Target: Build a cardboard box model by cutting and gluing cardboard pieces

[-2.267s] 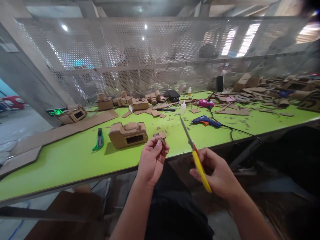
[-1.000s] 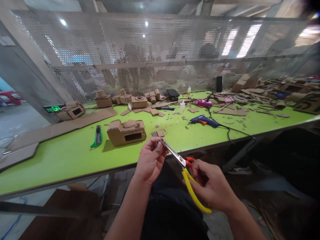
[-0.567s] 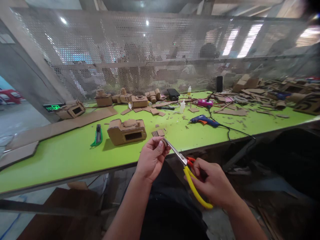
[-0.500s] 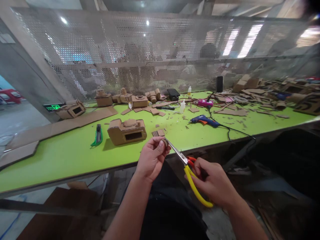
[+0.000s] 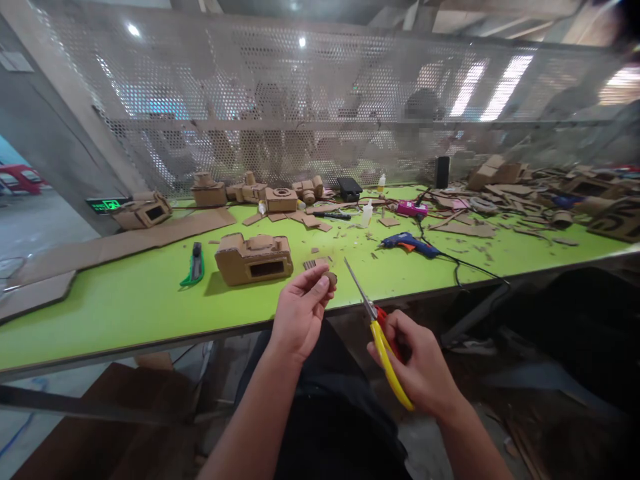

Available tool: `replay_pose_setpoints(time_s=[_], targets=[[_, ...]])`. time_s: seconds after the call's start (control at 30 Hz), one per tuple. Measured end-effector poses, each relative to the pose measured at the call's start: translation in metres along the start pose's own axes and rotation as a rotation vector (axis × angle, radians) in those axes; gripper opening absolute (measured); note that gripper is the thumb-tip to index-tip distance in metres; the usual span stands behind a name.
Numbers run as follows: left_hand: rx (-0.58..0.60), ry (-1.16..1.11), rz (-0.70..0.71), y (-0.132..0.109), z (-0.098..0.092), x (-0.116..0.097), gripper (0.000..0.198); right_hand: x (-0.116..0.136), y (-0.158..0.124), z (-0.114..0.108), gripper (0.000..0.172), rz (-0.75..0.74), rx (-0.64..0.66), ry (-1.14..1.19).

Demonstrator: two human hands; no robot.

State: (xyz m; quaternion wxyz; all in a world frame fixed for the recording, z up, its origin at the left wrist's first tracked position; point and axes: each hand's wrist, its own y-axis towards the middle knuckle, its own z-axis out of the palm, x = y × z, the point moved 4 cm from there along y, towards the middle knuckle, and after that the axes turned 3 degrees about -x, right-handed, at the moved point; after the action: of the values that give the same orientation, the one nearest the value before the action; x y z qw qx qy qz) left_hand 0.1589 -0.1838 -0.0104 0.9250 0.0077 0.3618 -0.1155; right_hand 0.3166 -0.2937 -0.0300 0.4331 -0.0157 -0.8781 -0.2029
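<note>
We are seeing the left hand (image 5: 299, 319) sitting just below centre frame, its forearm angling up and rightward from the bottom edge, wrist nearly straight. It is pinching a small round cardboard piece (image 5: 331, 279) between thumb and curled fingers, so we are placing that piece at the fingertips, near mid-frame, seen against the near edge of the green table (image 5: 125, 307). The right hand (image 5: 419, 360) is hanging lower and to the right, forearm slanting up and leftward from the lower right. Its fingers are wrapping around the handles of yellow-and-red scissors (image 5: 383, 347), gripping them; the blades are pointing up and left, looking nearly together, the tip staying apart from the round piece. Left of centre, we are noting a cardboard camera model (image 5: 255, 260) standing on the table, with a green cutter (image 5: 197, 265) lying just beside it, further left. Striped cardboard scraps (image 5: 316, 264) are lying right behind the left fingertips, partly hidden. Right of centre, a blue glue gun (image 5: 411, 244) is resting with its cord trailing rightward, and heaped cardboard offcuts (image 5: 500, 193) are filling the right side.
</note>
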Motion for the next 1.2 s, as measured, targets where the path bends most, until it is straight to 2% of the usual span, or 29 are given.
replay_pose_setpoints(time_s=[0.17, 0.5, 0.9, 1.03, 1.2], targets=[[0.043, -0.117, -0.069, -0.005, -0.003, 0.004, 0.036, 0.012, -0.004, 0.004, 0.038, -0.073, 0.031, -0.146], [0.082, -0.185, -0.107, -0.007, -0.005, 0.002, 0.034, 0.021, -0.005, 0.005, 0.038, -0.122, -0.002, -0.232], [0.065, -0.176, -0.125, -0.007, -0.008, 0.003, 0.037, 0.010, -0.009, 0.006, 0.037, -0.096, 0.086, -0.147], [0.066, -0.178, -0.135, -0.006, -0.010, 0.004, 0.034, 0.008, -0.010, 0.009, 0.037, -0.064, 0.138, -0.058], [0.061, -0.161, -0.135, -0.005, -0.010, 0.005, 0.030, 0.009, -0.008, 0.009, 0.038, -0.069, 0.137, -0.054]])
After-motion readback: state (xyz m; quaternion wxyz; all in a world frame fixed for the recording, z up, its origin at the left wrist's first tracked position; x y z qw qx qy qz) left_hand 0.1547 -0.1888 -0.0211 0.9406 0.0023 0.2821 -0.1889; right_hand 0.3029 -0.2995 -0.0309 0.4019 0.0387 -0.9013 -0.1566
